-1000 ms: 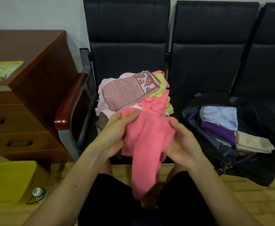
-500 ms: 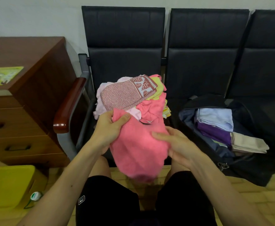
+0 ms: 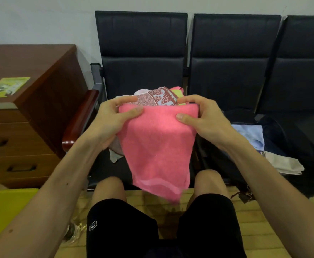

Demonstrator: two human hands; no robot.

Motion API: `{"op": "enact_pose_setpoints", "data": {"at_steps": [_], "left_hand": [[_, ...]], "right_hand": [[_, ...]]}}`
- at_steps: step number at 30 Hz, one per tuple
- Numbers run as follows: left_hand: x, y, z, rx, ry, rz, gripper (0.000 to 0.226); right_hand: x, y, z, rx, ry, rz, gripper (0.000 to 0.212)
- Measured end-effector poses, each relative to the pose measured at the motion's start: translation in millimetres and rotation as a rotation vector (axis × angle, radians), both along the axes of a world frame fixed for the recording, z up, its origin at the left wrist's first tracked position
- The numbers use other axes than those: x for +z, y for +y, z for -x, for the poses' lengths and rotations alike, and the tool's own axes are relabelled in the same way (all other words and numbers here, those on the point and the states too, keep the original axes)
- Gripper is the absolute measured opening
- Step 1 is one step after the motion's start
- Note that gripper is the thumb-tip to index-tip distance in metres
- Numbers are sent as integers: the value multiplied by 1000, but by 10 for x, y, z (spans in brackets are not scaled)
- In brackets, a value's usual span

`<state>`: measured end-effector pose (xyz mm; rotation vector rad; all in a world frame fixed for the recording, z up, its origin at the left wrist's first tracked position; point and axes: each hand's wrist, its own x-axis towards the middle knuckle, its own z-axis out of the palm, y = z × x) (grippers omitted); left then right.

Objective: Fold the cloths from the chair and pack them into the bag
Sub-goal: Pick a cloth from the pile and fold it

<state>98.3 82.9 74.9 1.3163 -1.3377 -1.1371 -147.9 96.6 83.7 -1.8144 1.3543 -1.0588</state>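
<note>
A pink cloth [image 3: 158, 146] hangs doubled over in front of me, above my knees. My left hand [image 3: 113, 120] pinches its top left corner between thumb and fingers. My right hand [image 3: 199, 116] pinches the top right corner the same way. Behind the cloth, a pile of cloths [image 3: 158, 96] lies on the left black chair [image 3: 141, 53], mostly hidden; a brown leaf-patterned one is on top. A dark open bag [image 3: 305, 146] sits on the middle seat to the right, holding a folded light blue cloth [image 3: 249, 133] and a beige cloth [image 3: 282, 162].
A wooden drawer cabinet [image 3: 31, 112] with a green leaflet [image 3: 7, 87] on top stands to the left, beside the chair's wooden armrest [image 3: 80, 120]. A yellow box [image 3: 5, 211] sits on the floor at lower left. A third black chair [image 3: 305, 62] is at far right.
Both hands have lifted the pink cloth and spread apart to its top corners. It was bunched between them and now hangs flat and doubled.
</note>
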Motion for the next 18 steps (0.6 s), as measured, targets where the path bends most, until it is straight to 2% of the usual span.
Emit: {"op": "enact_pose_setpoints", "data": {"at_steps": [5,8,11,14,18], "left_hand": [[163,49,-72,-137,-110,97,74],[210,52,-79,-103,-183,137,76],[185,40,-73,-43,-152,148,73],[103,35,-56,33,-163,165,67],[-15,62,4,140,-330,283,41]], "right_hand": [[145,-52,73,-4,184,95,45],[171,-47,63,12,283,118,51],[183,-19,41,-22,337,171,53],[155,-5,31,-46,381,187,48],[62,1,33,-90,467,204,32]]}}
